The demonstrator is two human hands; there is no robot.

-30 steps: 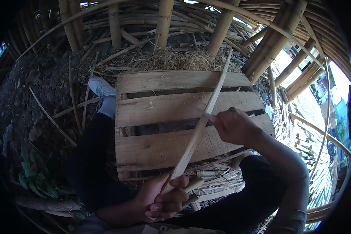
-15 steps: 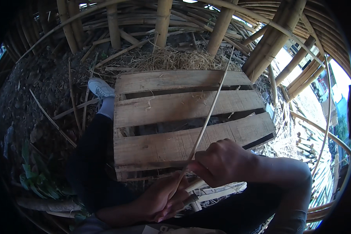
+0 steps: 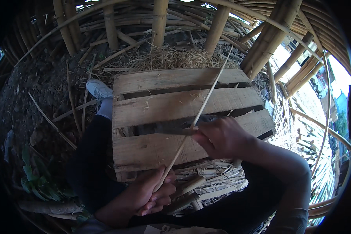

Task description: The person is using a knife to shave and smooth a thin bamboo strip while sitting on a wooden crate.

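Note:
A long, thin bamboo strip slants from my lap up over the slatted wooden crate. Its near end is gripped in my left hand, fingers curled round it, just off the crate's near edge. My right hand is closed above the front slat, on a knife whose dark, blurred blade points left and crosses the strip. The handle is mostly hidden in the fist. A few curled shavings lie on the middle slat.
Bamboo posts stand beyond the crate, with dry straw at their feet. Cut bamboo poles lie at the right. My shoe is left of the crate, and green leaves grow at the lower left.
My right hand has moved up and away along the strip, bringing the knife blade into sight. My left hand has shifted slightly left, still gripping the strip.

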